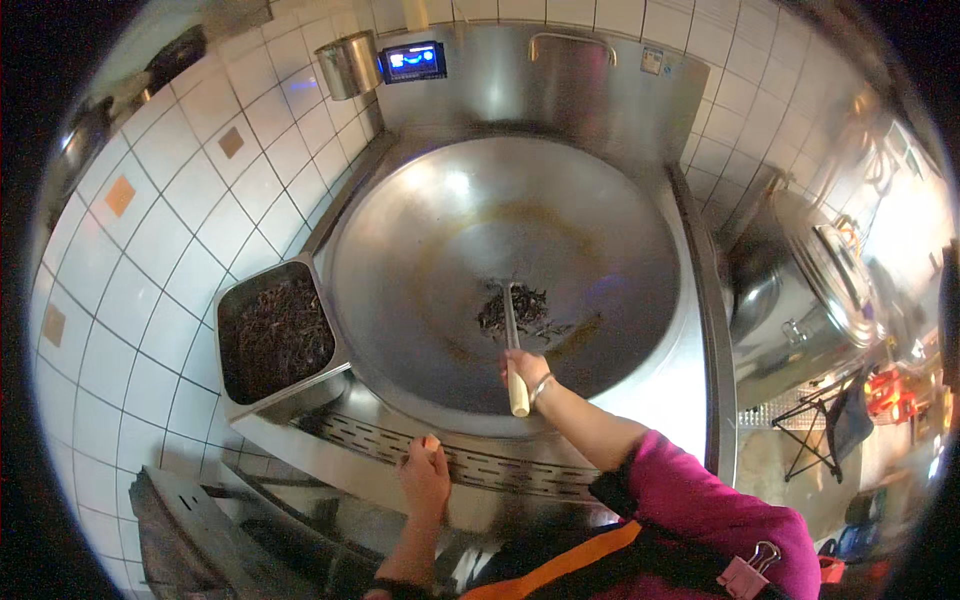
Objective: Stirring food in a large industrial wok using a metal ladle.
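Observation:
My right hand (527,369) grips the pale wooden handle of a metal-shafted wok tool (511,319); its working end sits among dark strips of food (529,306). This small heap lies low in the middle of a very large steel wok (465,247). My left hand (425,472) is curled by the front slotted drain grille (517,474), with a small pale spot at its top; whether it holds something is unclear. On the wok's left side, a deep rectangular steel pan (341,360) stands filled with similar dark strips (277,330).
A steel splashback (495,82) rises behind the wok, with a thin bent spout (574,37) and a lit control display (412,60). A metal pot (349,66) is beside the display. To the right are a large steel drum (787,300) and a folding stool (832,427).

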A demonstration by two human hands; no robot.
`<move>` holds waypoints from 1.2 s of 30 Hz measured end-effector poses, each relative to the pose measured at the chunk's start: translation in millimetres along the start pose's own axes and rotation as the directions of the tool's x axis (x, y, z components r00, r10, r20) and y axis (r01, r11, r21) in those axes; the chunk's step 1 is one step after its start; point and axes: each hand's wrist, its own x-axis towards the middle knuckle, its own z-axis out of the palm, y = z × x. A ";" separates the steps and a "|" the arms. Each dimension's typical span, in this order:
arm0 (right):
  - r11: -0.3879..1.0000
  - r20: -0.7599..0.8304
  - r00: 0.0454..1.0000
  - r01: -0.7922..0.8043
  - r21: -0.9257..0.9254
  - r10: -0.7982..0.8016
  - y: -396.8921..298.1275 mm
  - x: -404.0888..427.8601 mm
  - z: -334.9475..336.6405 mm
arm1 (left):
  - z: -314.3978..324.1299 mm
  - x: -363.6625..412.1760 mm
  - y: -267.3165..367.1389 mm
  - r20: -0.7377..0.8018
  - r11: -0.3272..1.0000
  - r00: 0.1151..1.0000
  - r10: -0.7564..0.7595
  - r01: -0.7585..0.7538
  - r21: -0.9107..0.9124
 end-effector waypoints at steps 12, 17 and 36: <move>0.473 0.270 0.949 0.317 -0.822 -0.166 -153.7 -156.2 -152.4 | 10.3 3.0 -1.5 -0.087 0.999 0.995 0.041 -0.039 0.020; -0.068 0.100 0.947 0.083 -0.994 -0.305 -265.5 -198.6 -155.2 | 17.3 -1.8 -12.0 -0.053 1.000 0.998 -0.020 0.019 -0.010; -0.959 0.044 0.959 -0.280 0.035 -0.279 -341.5 -120.8 -72.9 | 2.5 -1.3 -2.0 -0.012 0.998 0.998 -0.060 0.060 0.014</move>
